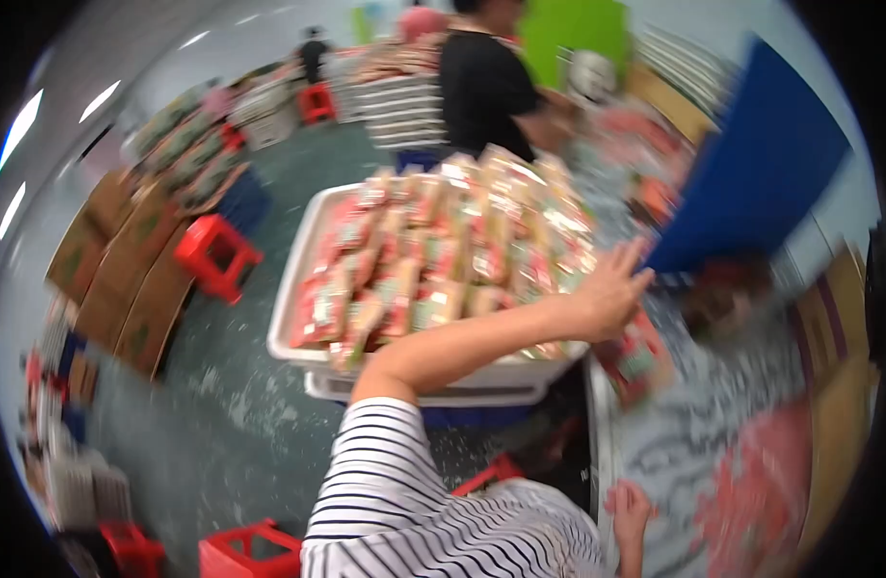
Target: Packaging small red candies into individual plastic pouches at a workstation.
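Head view, blurred: left hand (611, 289) fingers spread on blue board (751, 164); right hand (628, 511) fingers unclear.

Grey-green floor (231, 405), red plastic stools (216, 255), stacked cardboard boxes (125, 270), ceiling strip lights (21, 125), green wall panel (573, 29)

Blue flat panel (751, 164) tilted upright at right, lower corner touched by fingers (628, 262).

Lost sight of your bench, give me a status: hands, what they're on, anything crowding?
Left hand open against blue board. Right hand resting on table edge. White tray of packets beside.
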`<state>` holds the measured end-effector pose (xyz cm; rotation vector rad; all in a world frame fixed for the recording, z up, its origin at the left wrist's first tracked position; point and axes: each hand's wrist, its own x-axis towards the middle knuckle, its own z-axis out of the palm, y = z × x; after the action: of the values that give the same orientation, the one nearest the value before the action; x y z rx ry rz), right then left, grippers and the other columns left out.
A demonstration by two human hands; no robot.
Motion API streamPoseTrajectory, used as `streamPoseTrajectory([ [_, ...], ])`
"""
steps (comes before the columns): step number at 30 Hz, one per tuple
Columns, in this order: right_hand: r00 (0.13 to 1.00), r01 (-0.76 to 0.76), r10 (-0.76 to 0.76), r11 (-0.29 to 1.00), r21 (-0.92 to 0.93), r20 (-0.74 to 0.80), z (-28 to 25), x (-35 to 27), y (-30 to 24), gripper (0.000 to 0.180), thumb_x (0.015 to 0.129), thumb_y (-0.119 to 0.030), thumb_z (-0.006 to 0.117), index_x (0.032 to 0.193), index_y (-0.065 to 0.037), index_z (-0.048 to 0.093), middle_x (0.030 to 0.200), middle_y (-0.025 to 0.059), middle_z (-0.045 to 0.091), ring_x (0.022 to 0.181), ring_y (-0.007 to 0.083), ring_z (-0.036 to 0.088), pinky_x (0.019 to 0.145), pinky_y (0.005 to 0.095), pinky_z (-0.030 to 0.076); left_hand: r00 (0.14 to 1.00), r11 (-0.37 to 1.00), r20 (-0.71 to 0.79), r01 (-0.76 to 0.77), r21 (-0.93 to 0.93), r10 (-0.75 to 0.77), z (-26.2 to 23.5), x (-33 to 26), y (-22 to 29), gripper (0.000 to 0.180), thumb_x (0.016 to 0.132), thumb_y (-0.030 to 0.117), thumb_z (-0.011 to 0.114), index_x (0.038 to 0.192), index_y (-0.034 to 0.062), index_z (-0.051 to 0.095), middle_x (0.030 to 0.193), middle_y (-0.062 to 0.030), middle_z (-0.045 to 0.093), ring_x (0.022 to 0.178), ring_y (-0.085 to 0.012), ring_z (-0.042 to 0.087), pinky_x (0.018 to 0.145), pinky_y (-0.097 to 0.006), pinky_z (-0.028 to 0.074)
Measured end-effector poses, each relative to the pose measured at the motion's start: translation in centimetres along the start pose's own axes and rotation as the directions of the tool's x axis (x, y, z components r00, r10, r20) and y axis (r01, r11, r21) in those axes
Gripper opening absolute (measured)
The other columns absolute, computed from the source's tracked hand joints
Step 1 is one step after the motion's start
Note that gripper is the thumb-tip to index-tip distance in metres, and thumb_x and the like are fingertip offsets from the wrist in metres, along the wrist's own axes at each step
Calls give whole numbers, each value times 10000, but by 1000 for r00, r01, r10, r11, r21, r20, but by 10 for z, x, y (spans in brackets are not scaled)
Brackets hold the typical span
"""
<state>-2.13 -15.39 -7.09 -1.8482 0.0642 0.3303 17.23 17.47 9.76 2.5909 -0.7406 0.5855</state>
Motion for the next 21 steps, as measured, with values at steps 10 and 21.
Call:
streamPoseTrajectory([
  [10,940,24,80,954,298,-331,-24,-75,35,230,962,-115,525,1103,50,601,874,124,686,666,147,648,601,265,544,895,976,389,-198,-95,219,176,-14,113,619,834,289,625,1335,-19,430,1427,-323,306,1312,-476,312,1069,-576,274],
  [21,918,112,60,910,400,-393,-19,-105,44,211,973,-99,510,1113,38,589,899,120,674,692,134,639,601,260,547,974,903,144,101,417,-175,235,-27,74,434,844,286,603,1152,-9,526,1082,-191,567,982,-383,591,684,-480,545],
])
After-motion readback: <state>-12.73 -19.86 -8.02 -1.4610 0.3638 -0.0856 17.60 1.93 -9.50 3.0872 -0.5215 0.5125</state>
